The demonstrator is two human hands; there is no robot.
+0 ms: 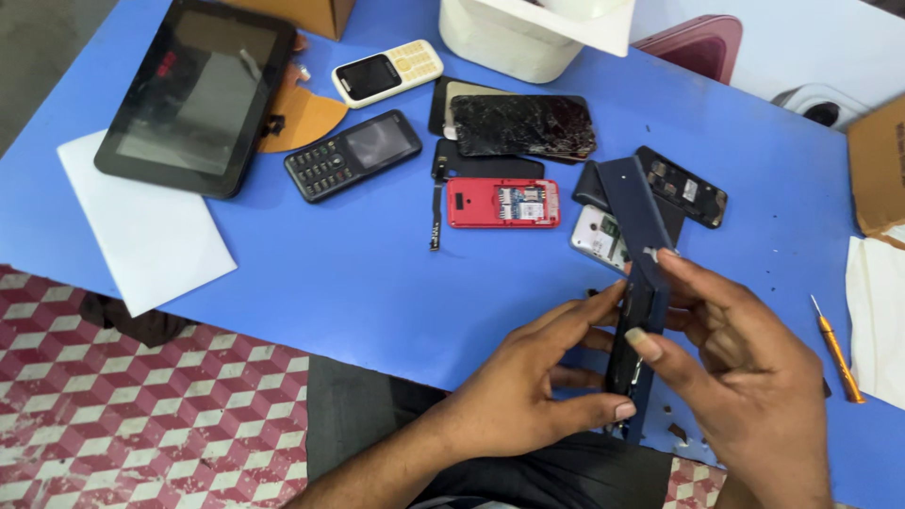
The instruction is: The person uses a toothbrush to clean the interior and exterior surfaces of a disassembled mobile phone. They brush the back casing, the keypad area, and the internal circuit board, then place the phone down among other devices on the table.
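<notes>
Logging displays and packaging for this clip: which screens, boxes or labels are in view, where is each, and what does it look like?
Tablet: far left, black slab, dark screen.
Black keypad phone: beside the tablet, screen dark.
White keypad phone: further back, cream keys, dark screen.
Cracked smartphone: centre back, black shattered glass.
Cardboard box: right edge, brown.
Dark blue phone: held edge-on by left hand and right hand; screen hidden.

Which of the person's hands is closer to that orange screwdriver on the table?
Right. The right hand sits just beside the orange screwdriver; the left hand is farther off, across the dark blue phone.
</notes>
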